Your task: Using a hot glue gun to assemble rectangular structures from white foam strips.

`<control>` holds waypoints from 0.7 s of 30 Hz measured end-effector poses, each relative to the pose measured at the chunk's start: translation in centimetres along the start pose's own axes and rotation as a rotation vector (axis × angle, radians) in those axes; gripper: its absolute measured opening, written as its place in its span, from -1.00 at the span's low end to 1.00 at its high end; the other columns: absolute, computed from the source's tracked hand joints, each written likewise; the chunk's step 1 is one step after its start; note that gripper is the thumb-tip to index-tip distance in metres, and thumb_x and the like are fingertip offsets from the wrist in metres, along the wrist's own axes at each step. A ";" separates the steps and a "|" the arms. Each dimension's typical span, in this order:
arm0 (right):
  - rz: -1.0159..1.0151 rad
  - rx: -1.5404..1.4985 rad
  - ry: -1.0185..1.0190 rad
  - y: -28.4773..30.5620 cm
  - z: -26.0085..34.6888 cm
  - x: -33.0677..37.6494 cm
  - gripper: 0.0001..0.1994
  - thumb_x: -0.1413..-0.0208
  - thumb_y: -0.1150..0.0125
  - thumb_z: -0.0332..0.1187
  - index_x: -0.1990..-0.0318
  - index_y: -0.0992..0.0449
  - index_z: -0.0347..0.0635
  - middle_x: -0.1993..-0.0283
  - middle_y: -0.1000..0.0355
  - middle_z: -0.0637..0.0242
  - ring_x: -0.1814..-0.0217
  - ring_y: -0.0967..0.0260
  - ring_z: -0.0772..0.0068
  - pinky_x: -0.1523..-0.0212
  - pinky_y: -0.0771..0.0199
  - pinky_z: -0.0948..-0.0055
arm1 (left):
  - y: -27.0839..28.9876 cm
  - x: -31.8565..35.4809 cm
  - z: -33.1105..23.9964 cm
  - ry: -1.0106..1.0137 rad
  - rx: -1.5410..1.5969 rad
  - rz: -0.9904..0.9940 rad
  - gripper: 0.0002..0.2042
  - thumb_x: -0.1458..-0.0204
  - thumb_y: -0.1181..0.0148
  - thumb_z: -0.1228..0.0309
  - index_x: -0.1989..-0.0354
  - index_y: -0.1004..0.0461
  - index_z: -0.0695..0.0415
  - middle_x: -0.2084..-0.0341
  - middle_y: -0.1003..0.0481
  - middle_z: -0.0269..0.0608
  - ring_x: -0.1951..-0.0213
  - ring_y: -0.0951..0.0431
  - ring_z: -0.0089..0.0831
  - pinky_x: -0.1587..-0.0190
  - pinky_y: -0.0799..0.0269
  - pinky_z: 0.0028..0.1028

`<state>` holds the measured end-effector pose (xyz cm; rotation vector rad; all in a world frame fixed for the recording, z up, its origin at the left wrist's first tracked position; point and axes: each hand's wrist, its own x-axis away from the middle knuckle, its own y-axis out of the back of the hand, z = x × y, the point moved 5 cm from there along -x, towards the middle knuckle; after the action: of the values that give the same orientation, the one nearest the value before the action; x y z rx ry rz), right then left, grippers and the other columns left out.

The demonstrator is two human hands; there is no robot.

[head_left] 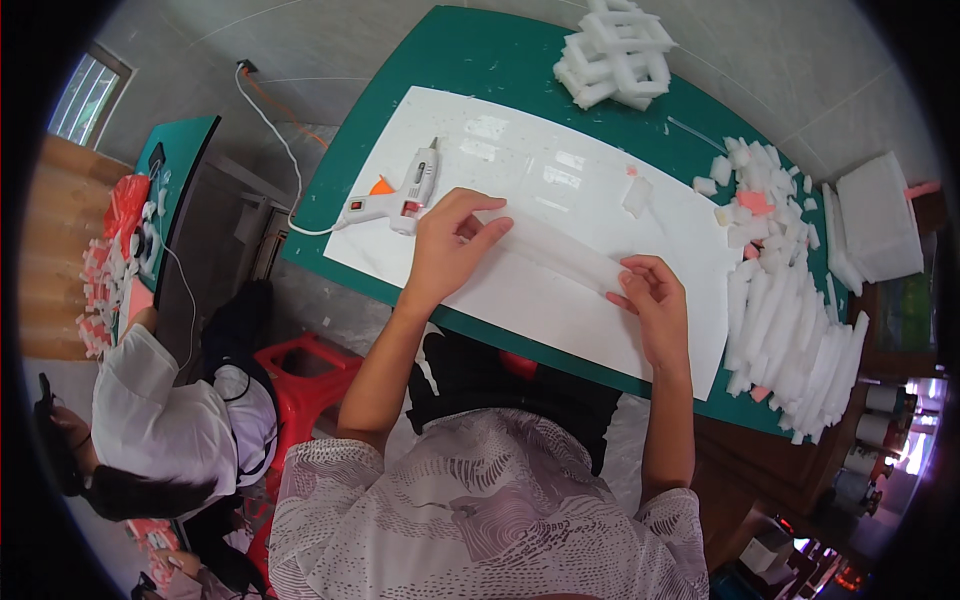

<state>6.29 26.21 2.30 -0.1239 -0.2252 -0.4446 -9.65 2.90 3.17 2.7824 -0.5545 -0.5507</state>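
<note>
A translucent white foam strip spans the gap between my two hands, over a white board. My left hand pinches its left end between thumb and fingers. At the other end, the fingers and thumb of my right hand close on the strip. Just beyond my left hand, a white hot glue gun lies on its side with its nozzle pointing away from me. A short white foam block rests on the board beyond my right hand.
A lattice of joined white foam strips stands at the table's far edge. Loose foam strips and small white and pink pieces pile up on the right of the green table. A co-worker sits left, near a red stool.
</note>
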 end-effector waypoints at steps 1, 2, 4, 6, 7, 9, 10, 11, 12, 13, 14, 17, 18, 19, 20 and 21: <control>-0.001 -0.008 0.005 0.3 0.0 0.0 -0.81 -0.27 -0.20 -0.46 0.01 -0.51 -0.28 0.12 -0.42 0.32 0.06 -0.42 0.55 0.01 -0.65 0.37 | -0.2 -0.2 0.1 -0.004 0.014 -0.003 -0.78 0.00 -0.41 0.55 0.15 -0.61 0.21 0.23 -0.57 -0.21 0.50 -0.48 -0.62 0.39 -0.40 -0.62; -0.036 -0.004 0.007 0.7 -0.2 0.0 -0.81 -0.27 -0.20 -0.46 0.01 -0.51 -0.28 0.12 -0.42 0.32 0.06 -0.42 0.55 0.01 -0.65 0.37 | -0.6 -0.2 0.6 -0.013 0.036 0.023 -0.78 0.00 -0.41 0.55 0.15 -0.61 0.21 0.23 -0.57 -0.21 0.50 -0.48 -0.62 0.39 -0.40 -0.62; 0.035 -0.016 0.055 0.2 -0.1 -0.1 -0.82 -0.25 -0.22 -0.42 0.03 -0.52 -0.24 0.13 -0.39 0.41 0.09 -0.40 0.61 -0.01 -0.65 0.38 | -0.2 0.0 1.7 0.016 0.097 -0.012 -0.82 -0.04 -0.37 0.58 0.19 -0.56 0.23 0.26 -0.56 -0.26 0.52 -0.43 -0.70 0.42 -0.37 -0.64; 0.077 -0.067 0.044 -0.1 -1.1 -0.6 -0.81 -0.25 -0.24 -0.43 0.03 -0.51 -0.26 0.12 -0.39 0.39 0.06 -0.40 0.60 -0.01 -0.64 0.40 | 0.0 0.4 2.3 0.153 0.237 -0.002 -0.84 -0.09 -0.34 0.58 0.17 -0.53 0.24 0.27 -0.55 -0.31 0.52 -0.40 -0.75 0.45 -0.34 -0.67; 0.038 -0.066 0.060 -0.1 -0.8 -0.6 -0.81 -0.25 -0.24 -0.43 0.03 -0.51 -0.26 0.12 -0.39 0.39 0.06 -0.40 0.60 -0.01 -0.64 0.40 | 0.2 0.5 2.5 0.171 0.254 -0.006 -0.84 -0.11 -0.33 0.57 0.16 -0.53 0.23 0.27 -0.55 -0.31 0.53 -0.41 -0.75 0.46 -0.33 -0.68; 0.103 -0.067 0.029 -0.6 -0.6 -0.5 -0.80 -0.25 -0.25 -0.44 0.02 -0.49 -0.29 0.10 -0.40 0.35 0.03 -0.40 0.58 -0.01 -0.65 0.40 | 0.3 0.6 2.7 0.172 0.285 0.019 -0.85 -0.13 -0.32 0.56 0.15 -0.53 0.23 0.28 -0.55 -0.31 0.53 -0.42 -0.75 0.47 -0.31 -0.70; 0.073 -0.067 0.044 -0.5 -0.5 -0.5 -0.80 -0.25 -0.25 -0.44 0.02 -0.49 -0.29 0.10 -0.40 0.35 0.03 -0.40 0.58 -0.01 -0.65 0.40 | 0.4 0.6 2.7 0.203 0.275 0.029 -0.85 -0.14 -0.31 0.55 0.15 -0.53 0.23 0.35 -0.54 -0.32 0.53 -0.43 -0.75 0.47 -0.31 -0.70; 0.082 -0.068 0.034 -0.5 -0.5 -0.5 -0.79 -0.25 -0.24 -0.45 0.01 -0.48 -0.30 0.09 -0.40 0.34 0.01 -0.40 0.56 0.00 -0.65 0.40 | 0.3 0.6 2.6 0.240 0.262 0.031 -0.85 -0.15 -0.31 0.53 0.14 -0.52 0.22 0.42 -0.54 -0.33 0.54 -0.44 -0.74 0.46 -0.31 -0.70; 0.096 -0.069 0.023 -0.5 -0.6 -0.4 -0.79 -0.26 -0.23 -0.45 0.00 -0.47 -0.30 0.07 -0.40 0.32 0.00 -0.40 0.55 0.00 -0.65 0.40 | 0.2 0.4 2.3 0.232 0.267 0.043 -0.85 -0.15 -0.31 0.53 0.14 -0.52 0.22 0.42 -0.54 -0.33 0.54 -0.44 -0.74 0.46 -0.31 -0.70; 0.087 -0.070 0.028 -0.2 -0.5 -0.2 -0.79 -0.26 -0.23 -0.45 0.00 -0.47 -0.30 0.07 -0.40 0.32 0.00 -0.40 0.55 0.00 -0.65 0.40 | 0.1 0.3 2.0 0.252 0.243 0.062 -0.85 -0.16 -0.31 0.51 0.14 -0.53 0.22 0.51 -0.51 -0.36 0.55 -0.44 -0.74 0.46 -0.31 -0.70; 0.091 -0.066 0.020 -0.2 -0.4 -0.3 -0.78 -0.26 -0.23 -0.45 0.00 -0.46 -0.30 0.07 -0.40 0.31 -0.01 -0.40 0.55 0.01 -0.65 0.40 | 0.4 0.2 1.9 0.272 0.212 0.067 -0.85 -0.17 -0.31 0.49 0.14 -0.53 0.22 0.59 -0.49 -0.38 0.56 -0.44 -0.73 0.45 -0.32 -0.70; 0.097 -0.070 0.023 -0.1 -0.4 -0.1 -0.77 -0.26 -0.23 -0.45 -0.01 -0.45 -0.31 0.06 -0.40 0.31 -0.01 -0.41 0.54 0.01 -0.65 0.40 | -0.1 0.1 1.1 0.273 0.196 0.060 -0.85 -0.17 -0.31 0.48 0.14 -0.53 0.21 0.68 -0.44 -0.43 0.58 -0.43 -0.72 0.46 -0.31 -0.69; 0.085 -0.077 0.031 0.0 -0.4 -0.1 -0.77 -0.26 -0.24 -0.45 -0.01 -0.45 -0.31 0.07 -0.40 0.31 -0.01 -0.41 0.54 0.01 -0.65 0.40 | 0.0 0.0 1.0 0.269 0.195 0.055 -0.85 -0.17 -0.31 0.48 0.14 -0.53 0.21 0.68 -0.44 -0.43 0.58 -0.43 -0.72 0.46 -0.31 -0.69; 0.086 -0.076 0.034 -0.1 -0.5 -0.3 -0.77 -0.26 -0.24 -0.45 -0.01 -0.45 -0.31 0.07 -0.40 0.31 -0.01 -0.41 0.54 0.01 -0.65 0.40 | -0.1 -0.1 1.1 0.285 0.194 0.069 -0.84 -0.17 -0.31 0.47 0.13 -0.53 0.20 0.66 -0.46 -0.42 0.58 -0.43 -0.72 0.46 -0.31 -0.69; 0.085 -0.087 0.032 0.3 -0.7 -0.3 -0.76 -0.25 -0.25 -0.45 -0.01 -0.45 -0.30 0.07 -0.40 0.30 -0.01 -0.41 0.54 0.02 -0.66 0.40 | -0.8 -0.1 1.1 0.304 0.201 0.095 -0.84 -0.17 -0.31 0.47 0.12 -0.53 0.20 0.64 -0.47 -0.42 0.58 -0.43 -0.72 0.46 -0.30 -0.69; 0.077 -0.097 0.030 0.7 -0.9 -0.2 -0.76 -0.24 -0.26 -0.45 -0.01 -0.45 -0.30 0.07 -0.41 0.30 -0.01 -0.41 0.53 0.02 -0.66 0.40 | -1.0 -0.1 1.4 0.304 0.211 0.111 -0.84 -0.17 -0.31 0.47 0.12 -0.53 0.20 0.64 -0.47 -0.42 0.58 -0.43 -0.72 0.46 -0.30 -0.69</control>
<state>6.62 26.77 1.35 -0.2197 -0.1688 -0.3803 -10.03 3.59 1.70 2.9282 -0.7268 -0.0440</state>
